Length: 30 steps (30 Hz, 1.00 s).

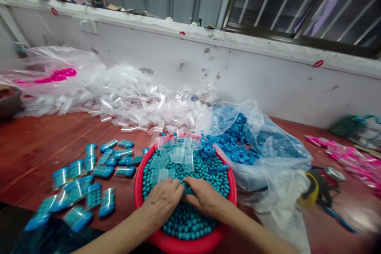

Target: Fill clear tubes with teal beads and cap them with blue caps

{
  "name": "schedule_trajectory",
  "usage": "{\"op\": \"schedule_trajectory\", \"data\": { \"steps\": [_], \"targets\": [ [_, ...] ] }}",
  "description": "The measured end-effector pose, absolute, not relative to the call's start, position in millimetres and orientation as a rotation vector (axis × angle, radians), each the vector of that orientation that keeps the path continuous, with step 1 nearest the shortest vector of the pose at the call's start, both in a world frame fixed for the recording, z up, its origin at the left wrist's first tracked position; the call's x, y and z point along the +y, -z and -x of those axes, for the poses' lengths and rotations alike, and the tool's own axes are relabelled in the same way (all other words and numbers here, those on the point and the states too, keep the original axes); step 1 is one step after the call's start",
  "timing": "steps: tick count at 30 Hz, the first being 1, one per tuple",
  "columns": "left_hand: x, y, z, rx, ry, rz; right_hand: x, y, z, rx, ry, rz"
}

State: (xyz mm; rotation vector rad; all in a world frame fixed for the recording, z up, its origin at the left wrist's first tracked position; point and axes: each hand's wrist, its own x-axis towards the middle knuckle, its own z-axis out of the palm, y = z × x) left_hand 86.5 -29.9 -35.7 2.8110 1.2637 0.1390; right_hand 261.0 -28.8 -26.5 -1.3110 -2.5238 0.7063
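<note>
A red basin [139, 182] full of teal beads [190, 222] stands in front of me. Both hands are over its middle, close together on the beads. My left hand [165, 198] has its fingers bent and pressed together; what lies under them is hidden. Curled in from the right, my right hand [202, 196] has thumb and fingers closing on something too hidden to name. Clear plastic tubes [178, 154] lie on the beads at the basin's back, beside blue caps [208, 150]. Filled tubes with blue ends [93, 196] are spread on the table at the left.
Behind the basin is a long heap of clear tubes [133, 103]. A plastic bag of blue caps [238, 139] sits back right. Farther right are pink pieces [351, 158], a yellow tape roll [309, 190] and a blue pen [339, 219] on the red table [59, 139].
</note>
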Motion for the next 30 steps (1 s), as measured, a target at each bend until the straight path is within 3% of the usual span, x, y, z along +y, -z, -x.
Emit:
{"op": "schedule_trajectory", "data": {
  "steps": [5,13,21,30],
  "targets": [
    [-26.6,45.6,-105.2,1.134,-0.139,-2.711,-33.5,14.6,-282.8,-2.540,-0.496,1.474],
    [16.7,54.7,-167.6,1.212,-0.170,-1.966,-9.6,19.8,-324.0,-2.499,0.265,1.926],
    [21.7,52.6,-164.8,1.070,-0.361,-1.223,-4.9,28.3,-316.1,-2.460,0.203,1.897],
    [12.4,41.0,-145.0,0.928,-0.571,-0.958,-8.6,25.2,-312.5,-2.363,-0.254,1.668]
  ]
}}
